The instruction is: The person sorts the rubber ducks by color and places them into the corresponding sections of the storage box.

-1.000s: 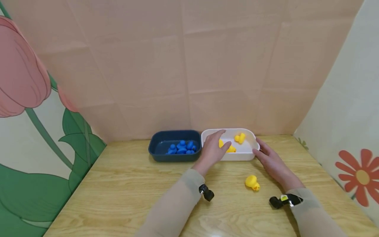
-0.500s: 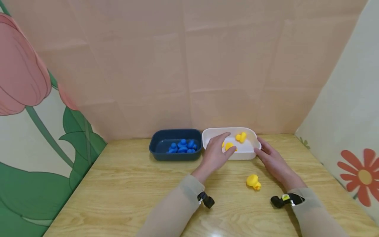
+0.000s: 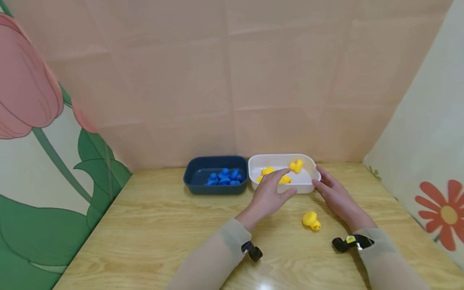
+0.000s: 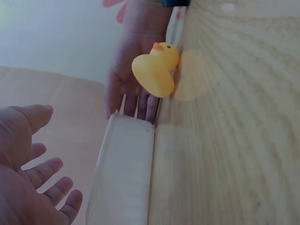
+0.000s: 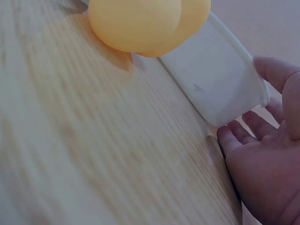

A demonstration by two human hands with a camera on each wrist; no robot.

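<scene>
My left hand (image 3: 270, 197) hovers in front of the white tray (image 3: 302, 187), fingers spread and holding nothing; its fingertips overlap the tray's front rim in the head view. Several yellow rubber ducks (image 3: 268, 170) lie in that tray, one of them (image 3: 296, 165) toward the back right. My right hand (image 3: 335, 197) touches the tray's right end, thumb by the near corner and the other fingers extended along the end wall. On the table between my wrists lies another yellow rubber duck (image 3: 311, 220), which also shows in the left wrist view as a duck (image 4: 157, 70) with an orange beak.
A dark blue tray (image 3: 192, 187) with several blue rubber ducks (image 3: 224, 177) stands directly left of the white one. Both trays are close to the pink backdrop (image 3: 163, 80) at the back of the wooden table (image 3: 152, 233). Flower-printed panels flank both sides.
My left hand has drawn back from over the white tray, toward me and slightly right, uncovering more ducks in it. The right hand has stayed at the tray's end.
</scene>
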